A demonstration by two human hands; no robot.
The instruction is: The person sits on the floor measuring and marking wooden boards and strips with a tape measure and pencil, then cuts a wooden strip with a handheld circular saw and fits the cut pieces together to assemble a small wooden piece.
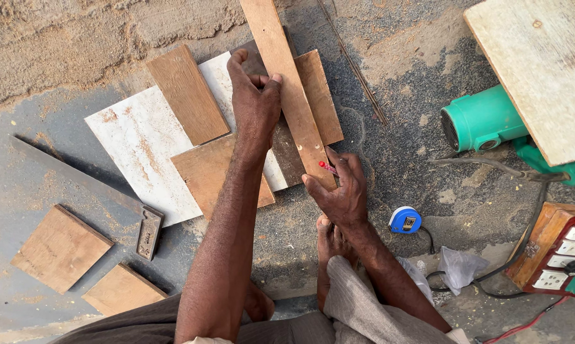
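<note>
A long narrow wooden strip point(286, 76) lies at a slant over a white board point(131, 137) and brown wood pieces. My left hand point(254, 102) presses down on the strip's left edge, fingers spread over it. At the strip's near end, my right hand point(340, 188) holds a small red pencil point(327, 167) with its tip against the wood. A brown rectangular piece point(187, 93) lies on the white board to the left of my left hand. Another brown piece point(208, 171) sits under my left forearm.
A metal try square point(96, 186) lies left of the white board. Two wood offcuts point(61, 247) point(122, 290) sit at lower left. A blue tape measure point(405, 220), a green motor point(485, 121), a wooden bench top point(542, 64) and a red socket box point(565, 251) stand at right. My foot point(329, 239) rests below the strip.
</note>
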